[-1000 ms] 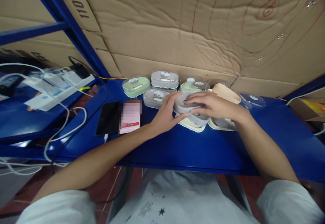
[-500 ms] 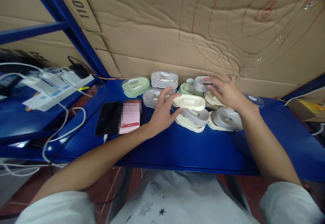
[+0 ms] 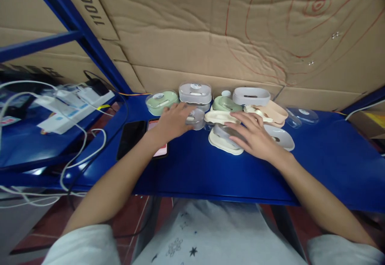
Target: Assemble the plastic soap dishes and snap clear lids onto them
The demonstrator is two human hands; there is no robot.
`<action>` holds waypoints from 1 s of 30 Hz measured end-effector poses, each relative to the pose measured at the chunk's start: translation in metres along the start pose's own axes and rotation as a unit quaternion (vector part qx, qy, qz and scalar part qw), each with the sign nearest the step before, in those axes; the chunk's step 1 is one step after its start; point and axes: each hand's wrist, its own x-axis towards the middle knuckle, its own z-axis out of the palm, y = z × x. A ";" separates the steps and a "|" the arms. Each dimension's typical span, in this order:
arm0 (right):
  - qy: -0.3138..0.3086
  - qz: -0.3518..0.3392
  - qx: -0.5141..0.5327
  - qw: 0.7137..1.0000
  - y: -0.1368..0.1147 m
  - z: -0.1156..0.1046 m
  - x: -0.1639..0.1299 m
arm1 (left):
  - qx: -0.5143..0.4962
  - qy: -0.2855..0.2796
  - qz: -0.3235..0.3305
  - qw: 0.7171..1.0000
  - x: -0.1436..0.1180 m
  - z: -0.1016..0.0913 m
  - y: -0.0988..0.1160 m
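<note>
Oval soap boxes and their parts lie in a group at the back of the blue table. My left hand [image 3: 174, 122] curls round the left end of a grey soap box [image 3: 197, 119] with a clear lid, its thumb at the near side. My right hand [image 3: 255, 134] is open, fingers spread over a cream oval tray [image 3: 217, 116] and a grey insert [image 3: 221, 131]; whether they touch is hard to tell. That insert sits on another cream base [image 3: 222, 145]. Right of the hand lies a loose grey tray [image 3: 285, 136].
Behind stand a lidded green box [image 3: 162, 101], a lidded grey box [image 3: 195, 93], a green part [image 3: 227, 104], a slotted grey tray [image 3: 252, 96] and a peach base [image 3: 276, 112]. Clear lids [image 3: 306, 116] lie right. Left are a dark phone [image 3: 130, 138] and a power strip [image 3: 72, 110].
My left hand has left the cream tray and moved left onto the lidded grey box. The cream tray is lower. My right hand has come down from the slotted grey tray, now at the back.
</note>
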 end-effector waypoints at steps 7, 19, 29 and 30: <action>-0.025 -0.010 -0.003 1.000 -0.015 0.008 0.001 | -0.050 0.067 -0.005 0.997 0.007 -0.008 0.014; -0.041 -0.032 -0.008 0.999 -0.023 0.016 0.002 | 0.061 -0.124 0.064 0.988 -0.023 -0.024 0.047; -0.052 -0.026 0.000 0.998 -0.021 0.021 0.001 | -0.132 0.003 0.039 0.990 -0.003 -0.017 0.024; -0.049 -0.026 0.000 0.998 -0.020 0.021 0.001 | -0.142 0.028 0.070 0.987 -0.002 -0.014 0.024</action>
